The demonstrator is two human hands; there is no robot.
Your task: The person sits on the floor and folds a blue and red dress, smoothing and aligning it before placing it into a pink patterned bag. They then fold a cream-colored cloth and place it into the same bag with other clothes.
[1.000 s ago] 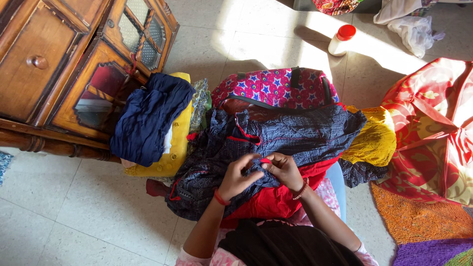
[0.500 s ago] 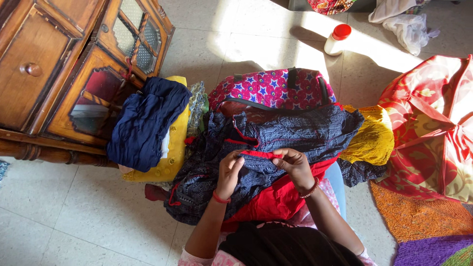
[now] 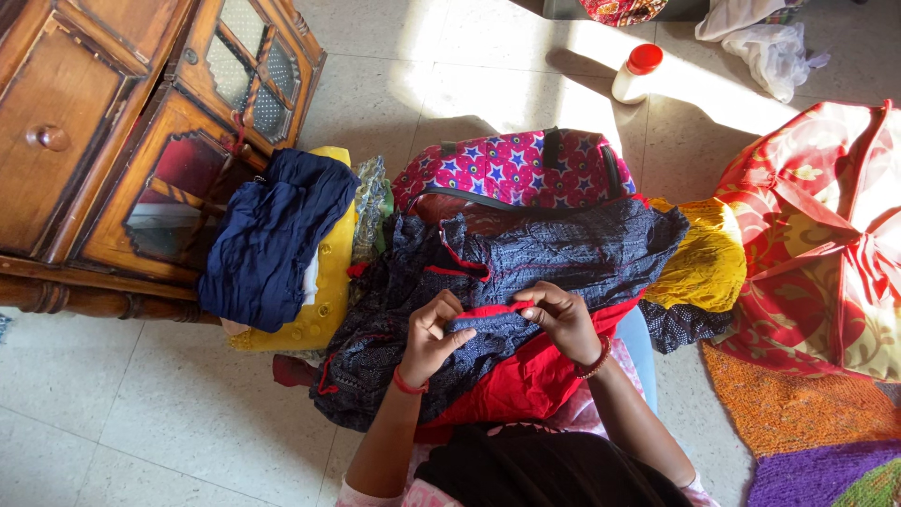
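A dark blue patterned garment with red trim (image 3: 563, 253) lies spread over my lap and a red cloth (image 3: 526, 376). My left hand (image 3: 434, 330) and my right hand (image 3: 561, 319) both pinch a folded strip of this garment's edge, held taut between them just above my lap. Behind the garment stands a pink bag with blue stars (image 3: 516, 169), its top unzipped.
A stack of a navy cloth (image 3: 272, 239) on yellow fabric (image 3: 328, 282) lies left, beside a carved wooden cabinet (image 3: 122, 122). A mustard cloth (image 3: 704, 253) and a red floral bag (image 3: 826, 244) are right. A white bottle with red cap (image 3: 633, 73) stands on the tiled floor.
My hands moved apart from a bunched grip, stretching the red-trimmed edge, then rolled it over into a blue folded strip. The view drifted slightly.
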